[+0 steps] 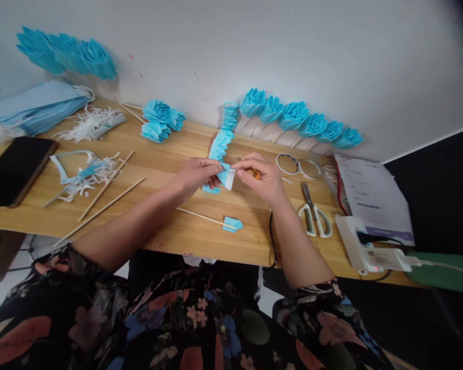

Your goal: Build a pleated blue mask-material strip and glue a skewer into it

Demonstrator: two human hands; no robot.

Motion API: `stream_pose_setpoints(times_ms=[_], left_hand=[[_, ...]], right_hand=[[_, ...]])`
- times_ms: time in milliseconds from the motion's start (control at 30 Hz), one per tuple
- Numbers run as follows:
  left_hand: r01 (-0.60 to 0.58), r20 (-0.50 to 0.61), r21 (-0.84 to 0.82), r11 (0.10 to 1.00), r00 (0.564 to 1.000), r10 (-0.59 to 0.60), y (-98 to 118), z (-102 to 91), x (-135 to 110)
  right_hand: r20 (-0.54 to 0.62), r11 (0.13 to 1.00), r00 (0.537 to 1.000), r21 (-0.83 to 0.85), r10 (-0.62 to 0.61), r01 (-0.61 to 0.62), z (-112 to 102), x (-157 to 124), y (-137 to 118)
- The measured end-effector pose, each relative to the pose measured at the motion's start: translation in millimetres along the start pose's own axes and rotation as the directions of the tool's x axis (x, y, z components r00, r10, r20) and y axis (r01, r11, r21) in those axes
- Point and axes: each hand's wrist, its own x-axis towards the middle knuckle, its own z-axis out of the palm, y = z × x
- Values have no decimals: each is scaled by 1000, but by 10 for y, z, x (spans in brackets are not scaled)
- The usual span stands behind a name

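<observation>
Between both hands, above the middle of the wooden table, is a small folded blue and white fabric petal (227, 178). My left hand (200, 174) pinches its left side, and the fingertips of my right hand (260, 177) press on its upper right corner. Something orange (253, 173) shows partly behind the right fingers. Just beyond the hands, a row of pleated blue petals (220, 145) runs back toward the wall. Nearer to me lies a thin wooden stick (200, 215) with a blue fabric piece (232, 224) around its tip.
Blue fabric flowers (293, 115) on sticks lean against the wall. Scissors (312, 210), tape rolls (287, 164) and a power strip (355, 246) lie on the right. Leftward are a phone (17, 172), face masks (42, 105), white scraps (90, 123) and loose sticks (106, 203).
</observation>
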Motion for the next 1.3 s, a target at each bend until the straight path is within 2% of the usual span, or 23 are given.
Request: stream_pose_setpoints(times_ms=[467,700,867,1067,1300], left_hand=[[15,54,-130,991,999,-8,-7,-26,11],[1,69,-173,985,998,11,-38,-38,29],[19,95,-208,978,995,0,-44,-58,47],[58,103,-257,965,994,-32,-41,-69,63],[102,123,-306,946,990,-67,-23,-69,68]], right_hand=[[42,998,999,-55,-23,25,-32,-23,-33],[9,998,998,-31,-59,59,-18,-31,-50],[-1,978,990,-155,-144,142,4,-28,-54],[32,883,950,-361,-310,300,1,-23,0],[89,805,924,-465,-371,368,-29,-34,51]])
